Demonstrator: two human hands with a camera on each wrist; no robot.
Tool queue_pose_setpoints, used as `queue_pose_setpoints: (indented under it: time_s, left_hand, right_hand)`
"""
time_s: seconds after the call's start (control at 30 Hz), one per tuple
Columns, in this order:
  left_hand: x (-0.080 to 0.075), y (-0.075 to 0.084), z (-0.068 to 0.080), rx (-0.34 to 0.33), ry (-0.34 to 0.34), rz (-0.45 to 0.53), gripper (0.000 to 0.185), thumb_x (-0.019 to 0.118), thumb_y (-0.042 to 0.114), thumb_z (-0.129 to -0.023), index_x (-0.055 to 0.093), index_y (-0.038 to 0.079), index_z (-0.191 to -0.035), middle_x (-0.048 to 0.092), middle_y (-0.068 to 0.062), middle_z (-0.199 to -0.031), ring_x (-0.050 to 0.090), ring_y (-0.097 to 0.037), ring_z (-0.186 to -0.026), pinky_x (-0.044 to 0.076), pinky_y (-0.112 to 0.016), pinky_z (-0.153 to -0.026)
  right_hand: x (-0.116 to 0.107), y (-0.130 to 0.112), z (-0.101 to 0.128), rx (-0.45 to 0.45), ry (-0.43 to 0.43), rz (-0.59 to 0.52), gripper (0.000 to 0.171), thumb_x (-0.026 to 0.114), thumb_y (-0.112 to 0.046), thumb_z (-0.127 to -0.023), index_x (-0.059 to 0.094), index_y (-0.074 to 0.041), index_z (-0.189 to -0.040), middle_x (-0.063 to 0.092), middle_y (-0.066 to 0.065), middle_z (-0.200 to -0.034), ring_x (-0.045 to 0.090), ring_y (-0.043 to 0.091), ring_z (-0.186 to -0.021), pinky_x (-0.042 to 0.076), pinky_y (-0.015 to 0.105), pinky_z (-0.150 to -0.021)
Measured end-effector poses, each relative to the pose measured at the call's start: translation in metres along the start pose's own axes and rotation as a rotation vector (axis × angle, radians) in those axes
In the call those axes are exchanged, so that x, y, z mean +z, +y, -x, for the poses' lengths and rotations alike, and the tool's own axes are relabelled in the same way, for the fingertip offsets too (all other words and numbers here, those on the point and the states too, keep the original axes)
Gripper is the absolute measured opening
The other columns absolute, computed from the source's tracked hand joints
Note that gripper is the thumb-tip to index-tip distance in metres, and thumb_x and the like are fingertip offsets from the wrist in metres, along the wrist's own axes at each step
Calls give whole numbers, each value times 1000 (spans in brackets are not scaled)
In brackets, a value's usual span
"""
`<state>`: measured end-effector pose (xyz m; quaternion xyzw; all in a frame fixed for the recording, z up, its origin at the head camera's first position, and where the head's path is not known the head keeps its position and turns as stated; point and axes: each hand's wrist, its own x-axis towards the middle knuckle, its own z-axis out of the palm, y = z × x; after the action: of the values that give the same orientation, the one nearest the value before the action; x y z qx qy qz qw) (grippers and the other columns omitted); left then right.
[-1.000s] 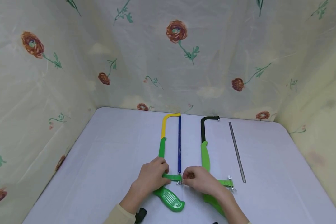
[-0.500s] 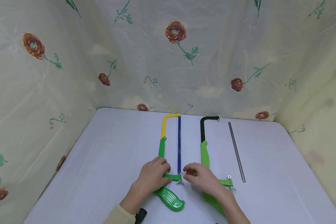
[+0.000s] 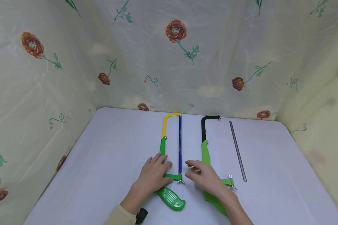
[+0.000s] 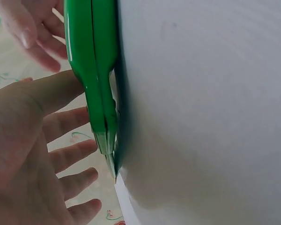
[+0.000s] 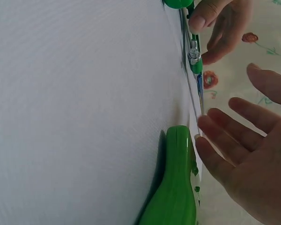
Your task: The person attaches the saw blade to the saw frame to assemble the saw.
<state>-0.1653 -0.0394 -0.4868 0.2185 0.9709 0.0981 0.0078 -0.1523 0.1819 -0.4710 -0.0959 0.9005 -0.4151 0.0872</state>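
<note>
A hacksaw with a yellow and green frame [image 3: 164,137] and a blue blade [image 3: 180,147] lies lengthwise on the white table [image 3: 110,156]. My left hand [image 3: 157,170] lies over its green frame near the handle [image 3: 170,200], with its fingers spread and gripping nothing. The left wrist view shows that hand [image 4: 47,154] with straight fingers beside the green handle [image 4: 91,70]. My right hand [image 3: 198,175] hovers with straight fingers just right of the wing nut [image 3: 180,182], apart from it. It is over a second hacksaw that has a black frame [image 3: 204,128].
A loose grey blade [image 3: 238,151] lies on the right of the table. The second saw's green handle [image 3: 212,201] and clamp end [image 3: 230,182] sit by my right wrist. Flowered cloth [image 3: 174,62] walls the table on three sides.
My right hand has drawn back from the wing nut and straightened its fingers. My left hand's fingers have spread and loosened over the green frame. The saws have not moved.
</note>
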Motion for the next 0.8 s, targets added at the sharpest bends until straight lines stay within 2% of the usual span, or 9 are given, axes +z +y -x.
queue_pose_setpoints:
  time_s: [0.2,0.4,0.5,0.8]
  left_hand:
    - [-1,1,-2,12,-3,27,67,72,58,-83,57,25,-139,46,-5,-153,34,-33,-149,33,-59,-116]
    - [0,4,-4,33,0,36,74,70,65,-81,53,27,-142,46,-4,-153,33,-32,-149,33,-60,-116]
    - [1,7,-4,39,-6,23,76,68,68,-81,53,28,-143,47,-4,-153,33,-31,-149,32,-60,-116]
    - [-2,15,-9,57,-26,3,77,63,72,-81,52,29,-143,45,-2,-154,33,-30,-149,33,-61,-115]
  right_hand:
    - [-3,0,3,-3,44,14,56,66,-34,-95,50,-16,-146,56,9,-145,55,32,-131,43,55,-109]
    - [-8,3,6,7,56,42,65,62,-48,-94,43,-23,-151,42,9,-157,37,37,-146,32,62,-115]
    - [-10,7,8,3,55,49,67,62,-49,-94,42,-23,-151,40,10,-158,34,38,-147,29,64,-115]
    - [-19,14,14,7,86,102,69,62,-51,-93,41,-21,-152,40,11,-158,35,39,-147,29,64,-116]
